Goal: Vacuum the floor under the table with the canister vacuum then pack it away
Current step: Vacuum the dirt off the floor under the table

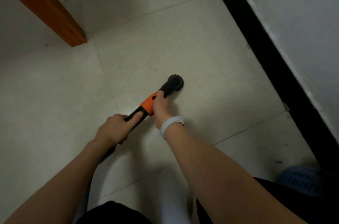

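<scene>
The left hand [113, 128] is clenched around the black handle [134, 116] of the vacuum wand, its thumb laid flat along the top of the tube. The right hand [161, 108] is wrapped around the wand just ahead of it, fingers closed over the edge of the orange collar [147, 105] and the black tube beyond. A pale wristband [169, 125] sits on the right wrist.

The wand runs from lower left toward the middle of the frame and ends in a round black nozzle [175, 83], which rests on or just above the pale tiled floor [165, 40]; whether it touches cannot be told. Behind the left hand the tube drops out of sight under the forearm.

An orange-brown wooden table leg [49, 9] slants across the upper left. A black baseboard [266, 55] runs diagonally down the right side below a white wall [302, 12]. A blue slipper [300, 179] shows at lower right.
</scene>
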{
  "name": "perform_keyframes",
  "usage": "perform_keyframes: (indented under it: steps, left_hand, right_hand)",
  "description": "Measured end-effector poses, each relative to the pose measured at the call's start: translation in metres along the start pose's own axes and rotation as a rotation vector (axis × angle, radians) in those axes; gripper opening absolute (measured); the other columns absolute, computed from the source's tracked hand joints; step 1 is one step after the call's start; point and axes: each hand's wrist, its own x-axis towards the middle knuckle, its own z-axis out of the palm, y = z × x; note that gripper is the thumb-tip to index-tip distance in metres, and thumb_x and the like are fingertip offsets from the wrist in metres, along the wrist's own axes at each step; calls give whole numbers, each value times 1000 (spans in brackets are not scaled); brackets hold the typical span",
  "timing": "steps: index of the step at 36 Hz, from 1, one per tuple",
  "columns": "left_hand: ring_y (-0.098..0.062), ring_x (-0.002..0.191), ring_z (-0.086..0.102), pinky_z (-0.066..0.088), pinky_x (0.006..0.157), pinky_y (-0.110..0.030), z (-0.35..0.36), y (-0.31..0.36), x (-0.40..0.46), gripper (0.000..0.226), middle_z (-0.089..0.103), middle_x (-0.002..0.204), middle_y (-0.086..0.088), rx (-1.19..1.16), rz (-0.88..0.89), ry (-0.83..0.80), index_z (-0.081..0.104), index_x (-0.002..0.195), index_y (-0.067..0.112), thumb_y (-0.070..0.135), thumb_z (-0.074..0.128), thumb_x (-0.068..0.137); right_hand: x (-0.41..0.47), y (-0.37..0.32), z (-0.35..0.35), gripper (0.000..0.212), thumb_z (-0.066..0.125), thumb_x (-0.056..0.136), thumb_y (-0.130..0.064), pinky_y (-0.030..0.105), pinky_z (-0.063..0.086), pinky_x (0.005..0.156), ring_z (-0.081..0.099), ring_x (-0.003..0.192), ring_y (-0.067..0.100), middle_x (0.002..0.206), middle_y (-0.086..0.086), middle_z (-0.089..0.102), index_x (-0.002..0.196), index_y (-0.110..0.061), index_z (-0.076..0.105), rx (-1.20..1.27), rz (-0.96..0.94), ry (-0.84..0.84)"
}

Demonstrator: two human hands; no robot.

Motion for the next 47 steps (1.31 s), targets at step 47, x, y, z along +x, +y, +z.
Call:
perform_keyframes:
  steps: [47]
  left_hand:
    - [-18,73,61,43,61,-28,56,267,107,73,62,72,1,553,403,-224,67,85,20,85,33,74]
  right_hand:
    - [75,-150,-195,52,30,102,-34,33,37,99,49,121,35,136,22,49,133,5,45,324,6,471]
